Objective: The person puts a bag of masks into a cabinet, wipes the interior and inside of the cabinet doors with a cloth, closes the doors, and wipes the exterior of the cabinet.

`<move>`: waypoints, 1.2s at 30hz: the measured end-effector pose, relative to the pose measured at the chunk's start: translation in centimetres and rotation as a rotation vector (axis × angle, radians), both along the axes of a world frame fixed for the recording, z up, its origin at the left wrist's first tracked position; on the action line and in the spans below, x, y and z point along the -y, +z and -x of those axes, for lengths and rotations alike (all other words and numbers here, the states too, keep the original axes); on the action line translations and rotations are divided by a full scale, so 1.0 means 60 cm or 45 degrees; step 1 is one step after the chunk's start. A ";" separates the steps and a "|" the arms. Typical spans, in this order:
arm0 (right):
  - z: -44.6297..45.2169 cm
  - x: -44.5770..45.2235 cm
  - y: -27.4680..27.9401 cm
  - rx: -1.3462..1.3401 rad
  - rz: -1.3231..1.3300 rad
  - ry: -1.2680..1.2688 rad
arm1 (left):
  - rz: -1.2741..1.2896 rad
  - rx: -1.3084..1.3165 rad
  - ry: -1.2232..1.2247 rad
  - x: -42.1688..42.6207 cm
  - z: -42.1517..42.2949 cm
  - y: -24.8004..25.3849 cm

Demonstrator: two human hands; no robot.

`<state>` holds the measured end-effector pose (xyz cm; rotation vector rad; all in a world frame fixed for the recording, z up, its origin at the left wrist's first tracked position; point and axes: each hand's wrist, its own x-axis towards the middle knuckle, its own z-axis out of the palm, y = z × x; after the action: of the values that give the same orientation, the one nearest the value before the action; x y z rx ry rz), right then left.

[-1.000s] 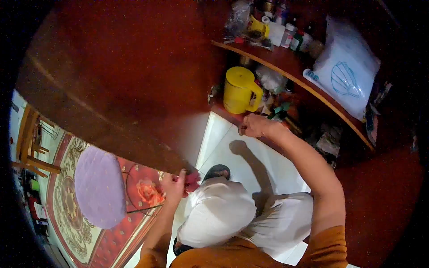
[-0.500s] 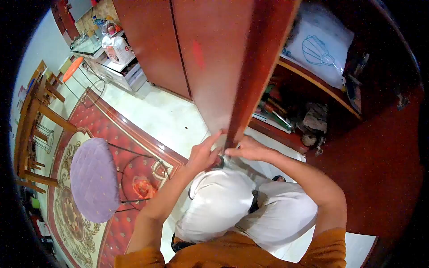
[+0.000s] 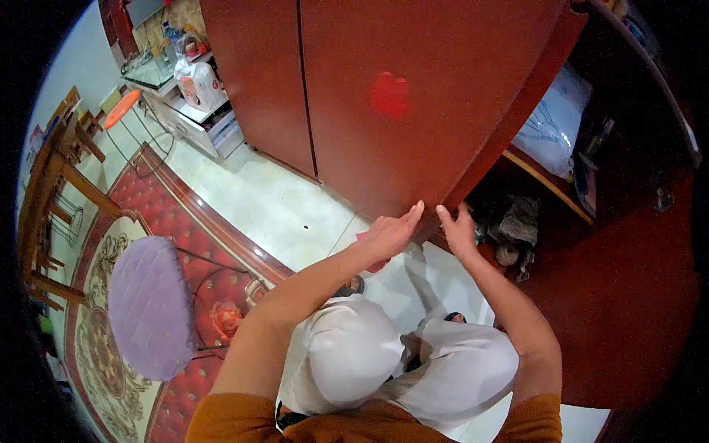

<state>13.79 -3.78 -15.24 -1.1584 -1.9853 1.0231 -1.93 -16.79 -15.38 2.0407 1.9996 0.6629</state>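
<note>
A tall red-brown cabinet door stands in front of me, with a red flower-shaped patch on its face. My left hand is at the door's lower corner, its forefinger stretched along the surface. A thin pink-red piece shows past both sides of that hand; it seems held under the palm, its shape mostly hidden. My right hand is at the door's edge, thumb and fingers apart, with the thumb pointing at the corner and the other fingers towards the inner side.
Inside the open cabinet, a plastic-wrapped package lies on a shelf, with dark clutter below. At left are a purple-cushioned stool, a patterned red carpet, an orange stool and a white drawer unit.
The door's face has turned more into view, and its edge has shifted right. Both hands moved right with it. The pink-red piece under my left hand now shows.
</note>
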 end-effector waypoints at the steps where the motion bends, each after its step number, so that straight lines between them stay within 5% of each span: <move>1: 0.005 0.003 0.010 -0.052 -0.129 -0.063 | -0.020 -0.029 -0.002 -0.011 -0.002 -0.004; 8: -0.018 -0.031 0.024 -0.061 0.191 -0.292 | 0.216 0.062 0.059 -0.074 -0.010 0.033; 12: -0.145 0.002 -0.037 -0.209 0.695 0.073 | 0.238 -0.027 0.117 -0.098 -0.028 0.023; 14: -0.227 0.062 -0.084 -0.307 0.682 0.023 | 0.270 -0.047 0.133 -0.099 -0.035 0.023; 16: -0.310 0.136 -0.128 -0.245 0.765 -0.161 | 0.315 -0.053 0.105 -0.085 -0.033 0.044; 18: -0.392 0.230 -0.211 -0.636 0.718 -0.295 | 0.172 -0.062 0.100 -0.094 -0.018 0.007; 20: -0.520 0.323 -0.403 -0.983 0.843 -0.588 | 0.148 -0.111 0.129 -0.102 -0.022 0.006; 24: -0.563 0.427 -0.246 -0.343 1.234 -1.343 | 0.294 -0.239 0.157 -0.090 -0.057 0.050; 26: -0.634 0.426 -0.264 -0.539 1.045 -1.664 | 0.291 -0.238 0.116 -0.072 -0.080 0.060; 28: -0.646 0.409 -0.266 -0.767 0.030 -1.403 | 0.204 -0.181 0.033 -0.052 -0.100 0.050; 34: -0.640 0.417 -0.238 -0.527 0.095 -0.968 | 0.242 -0.039 -0.156 -0.010 -0.135 0.078; 36: -0.624 0.430 -0.267 -0.193 0.152 -0.815 | 0.290 -0.014 -0.259 -0.002 -0.142 0.085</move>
<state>51.25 -29.57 -31.29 -1.5857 -1.3051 0.8571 6.61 -16.66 -10.30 2.0737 1.7497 0.3655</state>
